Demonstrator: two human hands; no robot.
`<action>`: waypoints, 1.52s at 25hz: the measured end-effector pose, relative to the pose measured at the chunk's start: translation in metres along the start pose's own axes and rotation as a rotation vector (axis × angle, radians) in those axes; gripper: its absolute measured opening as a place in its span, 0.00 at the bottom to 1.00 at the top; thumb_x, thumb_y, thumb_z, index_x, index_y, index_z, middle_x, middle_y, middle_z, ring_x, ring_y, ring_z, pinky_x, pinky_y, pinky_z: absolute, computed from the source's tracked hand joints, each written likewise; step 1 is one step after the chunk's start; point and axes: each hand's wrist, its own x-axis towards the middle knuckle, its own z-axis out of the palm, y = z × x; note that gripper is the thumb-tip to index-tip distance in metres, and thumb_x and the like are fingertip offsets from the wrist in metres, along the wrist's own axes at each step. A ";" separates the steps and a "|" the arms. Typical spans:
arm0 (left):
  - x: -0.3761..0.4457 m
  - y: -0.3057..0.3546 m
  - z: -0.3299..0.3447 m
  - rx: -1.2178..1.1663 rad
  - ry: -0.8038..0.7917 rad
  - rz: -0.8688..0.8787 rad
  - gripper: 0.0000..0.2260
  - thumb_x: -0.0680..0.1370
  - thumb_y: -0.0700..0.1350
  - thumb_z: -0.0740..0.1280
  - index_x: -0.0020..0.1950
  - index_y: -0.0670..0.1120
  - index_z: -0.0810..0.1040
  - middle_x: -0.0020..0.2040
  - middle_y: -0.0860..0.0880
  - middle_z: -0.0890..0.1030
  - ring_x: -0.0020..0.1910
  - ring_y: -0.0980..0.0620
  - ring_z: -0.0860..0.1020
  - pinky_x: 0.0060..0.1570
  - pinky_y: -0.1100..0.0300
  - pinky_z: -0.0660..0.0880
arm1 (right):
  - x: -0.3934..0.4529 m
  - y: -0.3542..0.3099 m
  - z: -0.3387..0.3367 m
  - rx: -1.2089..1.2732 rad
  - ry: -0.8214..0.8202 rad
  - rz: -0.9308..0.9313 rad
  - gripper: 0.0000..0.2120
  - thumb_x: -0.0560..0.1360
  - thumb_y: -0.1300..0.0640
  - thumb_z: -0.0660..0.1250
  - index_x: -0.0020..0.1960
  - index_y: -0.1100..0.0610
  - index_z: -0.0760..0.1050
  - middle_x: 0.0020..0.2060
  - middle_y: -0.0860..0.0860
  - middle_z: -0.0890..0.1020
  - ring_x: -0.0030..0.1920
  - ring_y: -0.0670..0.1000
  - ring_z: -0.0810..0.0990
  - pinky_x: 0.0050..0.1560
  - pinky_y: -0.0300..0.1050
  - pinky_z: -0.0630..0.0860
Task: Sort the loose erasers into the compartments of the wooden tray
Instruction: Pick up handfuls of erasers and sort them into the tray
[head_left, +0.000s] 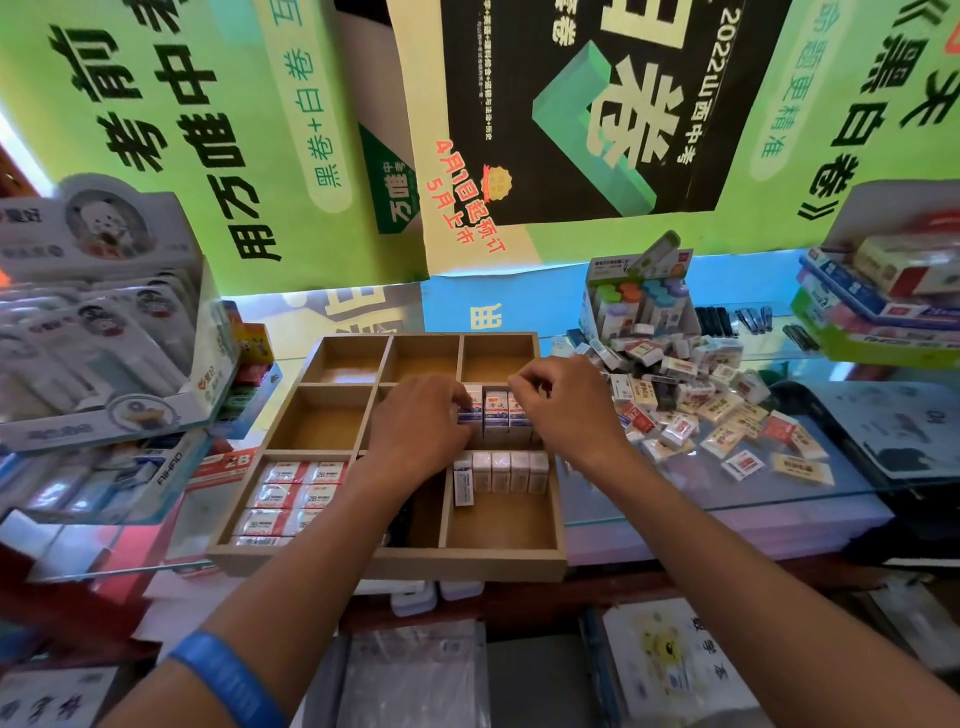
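1. Your left hand and right hand are both over the middle-right compartment of the wooden tray, working on the row of upright erasers there.
2. Your left fingers curl onto the leftmost eraster of that row and seem to pinch it. The right fingers curl over the row's far right end, apparently pinching an eraser top; the exact contact is hidden.
3. Press the row together between both sets of fingertips so the erasers stand flush, labels the same way, before letting go.
4. Just nearer you than your fingers, the next compartment holds a second row, half full.
5. The loose pile lies right of your right fingers, on the glass; draw from there.
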 end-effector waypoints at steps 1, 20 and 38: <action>0.000 0.001 -0.002 0.043 0.006 0.031 0.15 0.74 0.54 0.73 0.60 0.51 0.83 0.61 0.52 0.80 0.59 0.52 0.75 0.51 0.57 0.74 | -0.001 -0.003 -0.002 0.023 -0.015 0.005 0.09 0.78 0.51 0.66 0.47 0.54 0.84 0.40 0.48 0.85 0.41 0.46 0.80 0.42 0.44 0.79; -0.004 -0.015 0.004 -0.312 -0.089 -0.062 0.28 0.68 0.51 0.80 0.65 0.51 0.74 0.62 0.51 0.78 0.58 0.52 0.77 0.56 0.54 0.78 | 0.014 -0.026 -0.005 0.236 -0.171 0.224 0.07 0.72 0.56 0.74 0.50 0.53 0.81 0.42 0.46 0.83 0.43 0.45 0.82 0.46 0.45 0.81; 0.000 -0.023 -0.003 -0.441 -0.282 -0.101 0.22 0.72 0.50 0.77 0.64 0.53 0.75 0.57 0.53 0.80 0.53 0.55 0.79 0.56 0.53 0.80 | 0.012 -0.013 -0.006 -0.434 -0.494 -0.494 0.05 0.76 0.52 0.70 0.50 0.47 0.84 0.43 0.44 0.79 0.50 0.49 0.72 0.46 0.46 0.70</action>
